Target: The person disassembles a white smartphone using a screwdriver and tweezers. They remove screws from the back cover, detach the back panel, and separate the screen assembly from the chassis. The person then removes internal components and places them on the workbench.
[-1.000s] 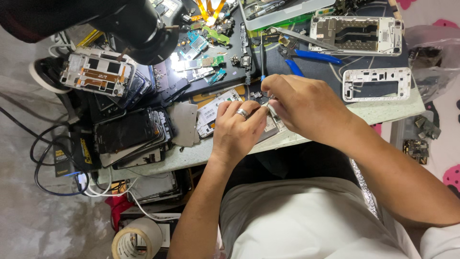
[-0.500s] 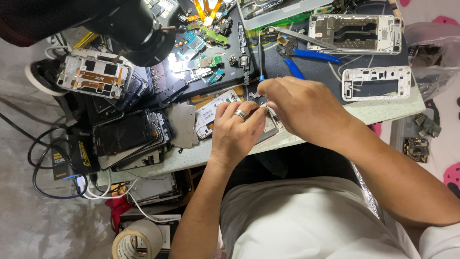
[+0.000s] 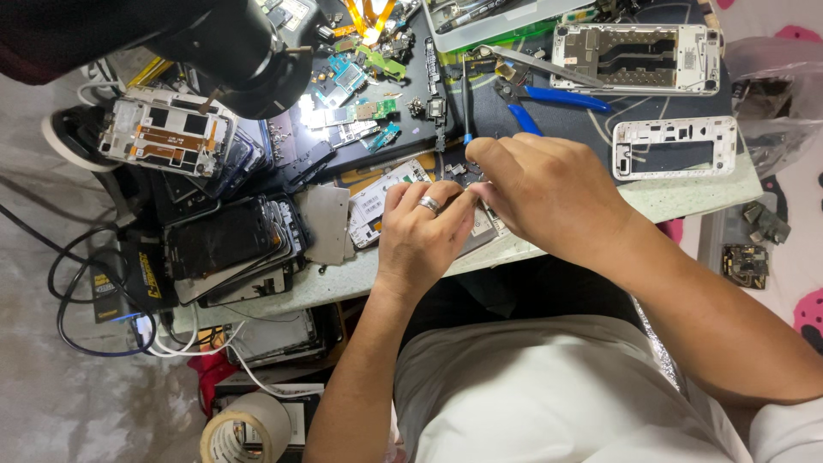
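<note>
My table (image 3: 686, 199) is full of phone parts, with a stack of screens (image 3: 225, 247) on the left. My left hand (image 3: 424, 236) presses flat on the open phone (image 3: 386, 199) near the table's front edge. My right hand (image 3: 540, 193) pinches a thin screwdriver (image 3: 465, 94) standing upright over the phone.

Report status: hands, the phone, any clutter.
Left hand pins opened phone. Right hand grips blue-tipped screwdriver over it. Stacked screens crowd left.

Right hand (image 3: 549, 193) slid slightly left toward frame centre, now lying closer over the opened phone (image 3: 386, 197), fingers of left hand (image 3: 422, 236) curled tighter beneath it, thin blue-handled screwdriver (image 3: 465, 103) standing more upright than a second ago, whole view nudged slightly.
</note>
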